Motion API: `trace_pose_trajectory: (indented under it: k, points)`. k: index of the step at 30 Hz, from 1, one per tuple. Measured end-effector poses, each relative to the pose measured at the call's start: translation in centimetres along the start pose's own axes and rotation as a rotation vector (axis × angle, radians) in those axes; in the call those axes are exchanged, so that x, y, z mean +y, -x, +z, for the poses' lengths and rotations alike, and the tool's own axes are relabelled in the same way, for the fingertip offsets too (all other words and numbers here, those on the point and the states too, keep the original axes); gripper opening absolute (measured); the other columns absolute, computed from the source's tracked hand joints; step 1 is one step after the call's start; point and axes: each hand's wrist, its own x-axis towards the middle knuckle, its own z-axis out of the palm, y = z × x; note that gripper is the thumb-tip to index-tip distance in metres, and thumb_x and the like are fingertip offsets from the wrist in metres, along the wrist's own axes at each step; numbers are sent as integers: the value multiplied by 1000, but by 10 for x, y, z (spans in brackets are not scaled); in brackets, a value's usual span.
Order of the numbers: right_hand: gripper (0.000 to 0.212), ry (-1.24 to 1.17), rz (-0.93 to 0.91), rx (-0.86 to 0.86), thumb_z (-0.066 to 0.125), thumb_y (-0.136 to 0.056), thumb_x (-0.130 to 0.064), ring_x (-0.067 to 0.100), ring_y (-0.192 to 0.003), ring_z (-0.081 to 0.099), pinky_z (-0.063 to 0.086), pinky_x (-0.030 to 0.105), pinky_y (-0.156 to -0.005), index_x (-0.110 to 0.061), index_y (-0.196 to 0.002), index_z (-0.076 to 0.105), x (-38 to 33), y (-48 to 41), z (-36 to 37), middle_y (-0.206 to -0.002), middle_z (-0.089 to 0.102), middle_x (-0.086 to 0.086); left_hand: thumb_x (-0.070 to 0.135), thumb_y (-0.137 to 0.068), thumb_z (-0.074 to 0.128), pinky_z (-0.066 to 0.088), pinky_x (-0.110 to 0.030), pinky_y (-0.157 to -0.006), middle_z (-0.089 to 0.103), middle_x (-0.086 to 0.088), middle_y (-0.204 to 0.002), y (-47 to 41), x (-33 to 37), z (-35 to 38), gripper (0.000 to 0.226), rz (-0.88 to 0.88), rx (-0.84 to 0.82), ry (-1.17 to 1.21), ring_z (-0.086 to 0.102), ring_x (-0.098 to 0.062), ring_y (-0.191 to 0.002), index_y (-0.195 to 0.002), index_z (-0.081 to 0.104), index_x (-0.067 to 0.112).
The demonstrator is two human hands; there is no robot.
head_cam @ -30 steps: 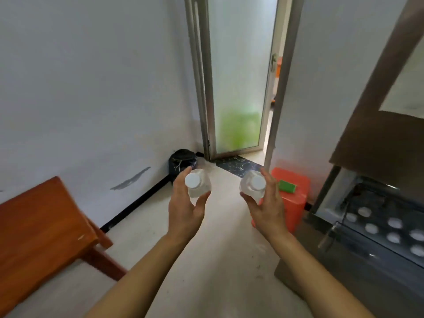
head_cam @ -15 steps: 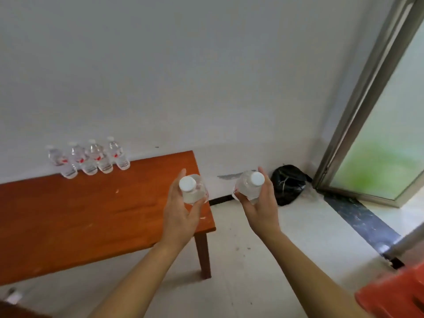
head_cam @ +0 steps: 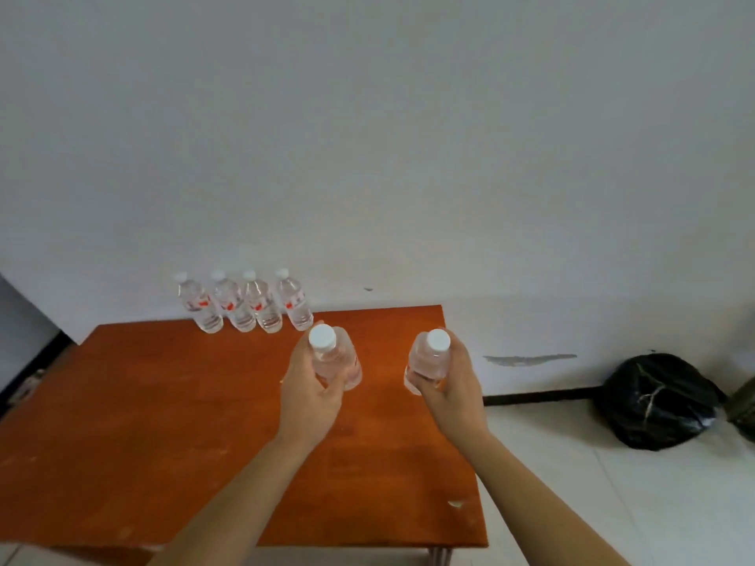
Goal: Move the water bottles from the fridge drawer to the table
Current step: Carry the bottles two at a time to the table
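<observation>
Left hand (head_cam: 312, 396): my fingers are wrapped tight round a bottle (head_cam: 333, 361), upright, white cap toward me, held above the table (head_cam: 163, 422) near its far right part.
Right hand (head_cam: 451, 388): closed round a second bottle (head_cam: 427, 363), also upright, over the table's right edge.
Row on the table: four bottles (head_cam: 245, 304) with red labels stand along the far edge by the wall (head_cam: 367, 136), side by side and close together (whether they touch, I cannot tell). The rightmost one is just beyond my left-hand bottle.
In the way: only that row, at the far edge; both my bottles are apart from it.
Open room: the table's middle, left part and near edge are bare wood; the far right corner is free too.
Beside the table: a black bag (head_cam: 657, 402) lies on the floor (head_cam: 613, 484) against the wall, well apart from the right edge.
Cut off: the table's near left corner runs out of view; only one leg (head_cam: 439, 556) shows under the near right corner.
Hard to make out: the bases of my two bottles, hidden by my fingers.
</observation>
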Motion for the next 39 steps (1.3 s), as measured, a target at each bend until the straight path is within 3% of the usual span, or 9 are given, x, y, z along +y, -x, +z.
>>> trace_pose_trajectory:
  k: [8,14,19,24,29,35,39]
  points:
    - [83,12,5,-77,83,-78,-28,10,-127,49,36,13,-92,-35,-144,33,2,-108,78,-141,49,-9,24,-83,77,53,-46,-96,60,10,-124,-89,-53,-16,61,-60,58,-35,58,-13,-116,-135,44,28]
    - [88,56,43,-161,83,-78,-33,13,-132,48,40,20,-99,-33,-148,30,10,-144,143,-145,48,-10,26,-83,76,51,-46,-99,57,12,-128,-156,-118,-14,63,-112,-12,-42,55,-10,-119,-136,42,32]
    - [103,120,199,-163,81,-81,-29,22,-137,46,43,39,-106,-29,-157,12,12,-170,188,-151,45,-3,28,-82,77,48,-43,-103,55,13,-132,-218,-165,1,70,-153,-155,15,54,-12,-122,-137,36,39]
    - [85,204,273,-117,81,-80,-29,19,-131,50,45,32,-102,-27,-149,31,28,-204,221,-144,49,-4,24,-83,76,45,-37,-103,55,11,-131,-279,-203,31,63,-102,-309,38,52,-11,-123,-134,40,34]
    - [81,310,287,-152,83,-79,-24,16,-128,48,37,22,-96,-27,-146,38,45,-237,247,-145,43,-2,13,-84,74,39,-31,-104,52,3,-131,-315,-234,66,64,-109,-421,20,48,-16,-127,-138,40,20]
    - [82,350,324,-179,84,-76,-28,18,-120,58,52,37,-97,-32,-144,40,60,-280,265,-136,57,-7,13,-85,73,32,-27,-104,44,3,-137,-338,-261,88,69,-147,-436,-25,42,-14,-129,-142,36,23]
    - [82,308,359,-219,83,-78,-23,17,-119,59,53,40,-98,-33,-145,36,63,-301,272,-132,60,-5,16,-86,72,32,-30,-109,42,0,-143,-346,-271,91,71,-159,-420,-31,40,-10,-130,-144,32,24]
